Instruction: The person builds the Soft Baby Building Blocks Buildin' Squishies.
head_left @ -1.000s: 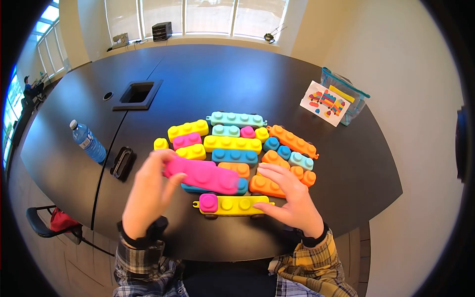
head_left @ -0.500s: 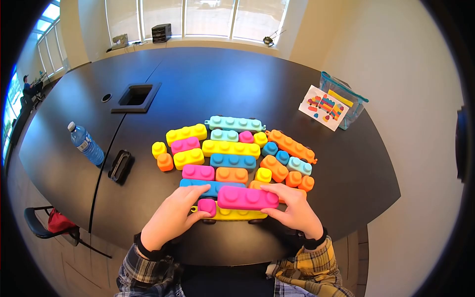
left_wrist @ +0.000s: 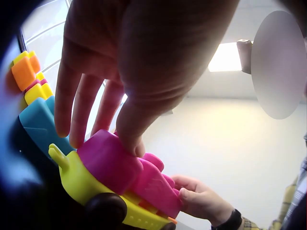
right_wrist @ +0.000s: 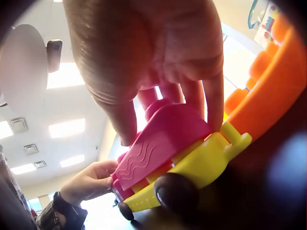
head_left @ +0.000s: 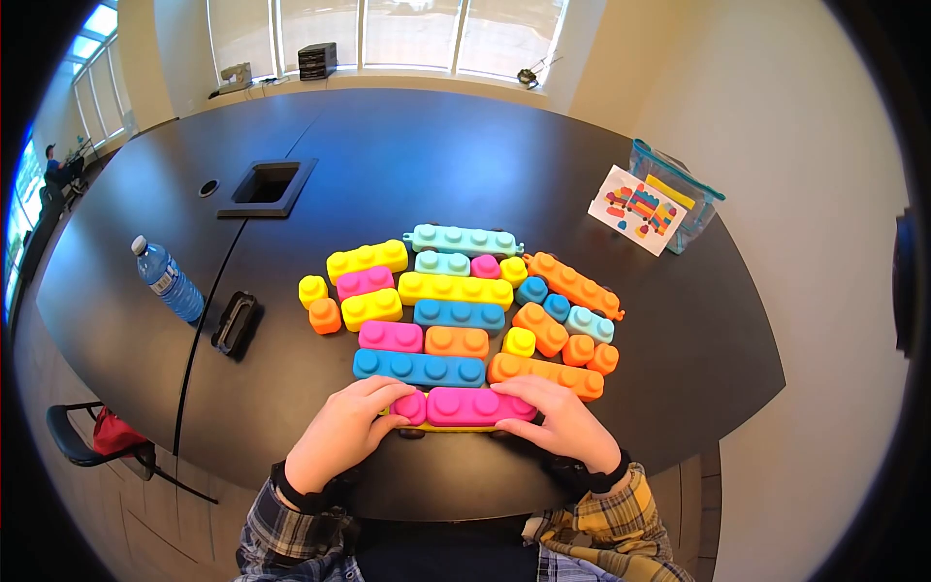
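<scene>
My left hand pinches a small pink block seated on the left end of a yellow wheeled base. With thumb and fingers my right hand grips a longer pink block lying along the base, right beside the small one. In the right wrist view this longer block has a wavy pattern on its side, and a strip of the yellow studs shows beneath it. Dark wheels support the base on the table.
Behind the base lie a long blue block, a long orange block and several other blocks. A water bottle and a black case stand left. At the far right a picture card leans against a clear bag.
The longer pink block passed from the left hand to the right, moved rightward, and came down onto the yellow base. The left hand moved to the small pink block.
</scene>
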A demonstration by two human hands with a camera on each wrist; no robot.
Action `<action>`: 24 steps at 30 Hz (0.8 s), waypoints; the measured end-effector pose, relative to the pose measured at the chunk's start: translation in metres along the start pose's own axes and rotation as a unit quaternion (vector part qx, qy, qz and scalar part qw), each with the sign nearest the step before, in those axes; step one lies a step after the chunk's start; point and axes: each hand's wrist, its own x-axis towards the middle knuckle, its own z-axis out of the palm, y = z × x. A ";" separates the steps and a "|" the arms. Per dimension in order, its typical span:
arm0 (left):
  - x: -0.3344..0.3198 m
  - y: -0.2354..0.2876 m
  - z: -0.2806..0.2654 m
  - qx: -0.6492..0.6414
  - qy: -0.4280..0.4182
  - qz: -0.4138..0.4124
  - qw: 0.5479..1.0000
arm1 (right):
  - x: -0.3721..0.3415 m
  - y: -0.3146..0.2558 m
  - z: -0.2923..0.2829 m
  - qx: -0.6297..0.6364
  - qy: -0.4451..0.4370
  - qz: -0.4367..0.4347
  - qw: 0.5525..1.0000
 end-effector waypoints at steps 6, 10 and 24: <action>0.000 -0.001 0.001 -0.013 0.005 -0.008 1.000 | 0.001 0.004 0.013 -0.023 0.024 -0.033 0.999; 0.000 0.000 0.002 -0.007 0.003 -0.010 1.000 | 0.002 0.001 0.015 -0.046 0.033 -0.043 0.997; -0.001 0.001 0.002 0.005 0.006 -0.012 1.000 | -0.006 -0.001 0.004 -0.067 0.021 -0.021 0.997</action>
